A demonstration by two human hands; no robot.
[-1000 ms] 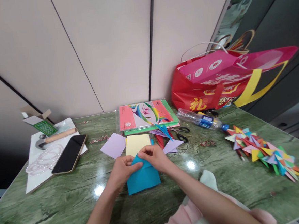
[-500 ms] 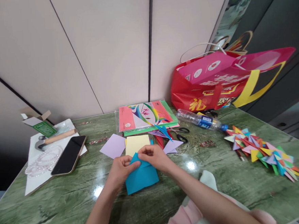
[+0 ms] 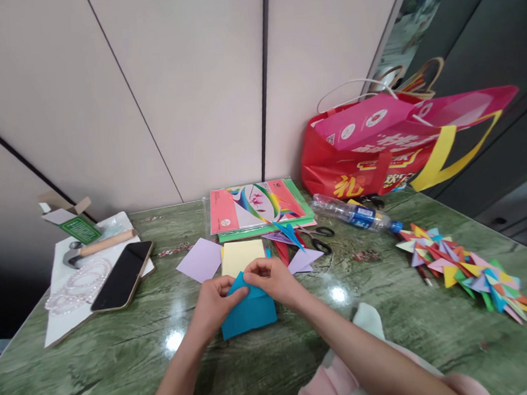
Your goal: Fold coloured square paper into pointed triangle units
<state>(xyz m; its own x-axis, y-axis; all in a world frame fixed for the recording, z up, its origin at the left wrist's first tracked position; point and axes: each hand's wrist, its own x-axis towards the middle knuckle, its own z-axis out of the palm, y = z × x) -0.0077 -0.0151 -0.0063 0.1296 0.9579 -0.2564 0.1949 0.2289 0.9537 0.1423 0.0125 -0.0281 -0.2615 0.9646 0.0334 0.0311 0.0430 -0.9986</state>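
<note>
Between my two hands is a sheet of blue paper, its far edge folded into a point. My left hand pinches the left side of that fold between thumb and fingers. At the right of the point, my right hand grips the paper with thumb and index finger. Just beyond lies a stack of pale yellow paper squares. A lilac paper square rests left of the stack. Folded lilac paper and a blue folded piece lie to its right.
Scissors, a paper pack and a plastic bottle lie farther back, before a red bag. Colourful folded-paper pieces sit right. At left are a phone, a hammer, beads and a small box.
The near edge of the blue paper has tilted slightly and looks a little shorter. Both hands keep nearly the same grip.
</note>
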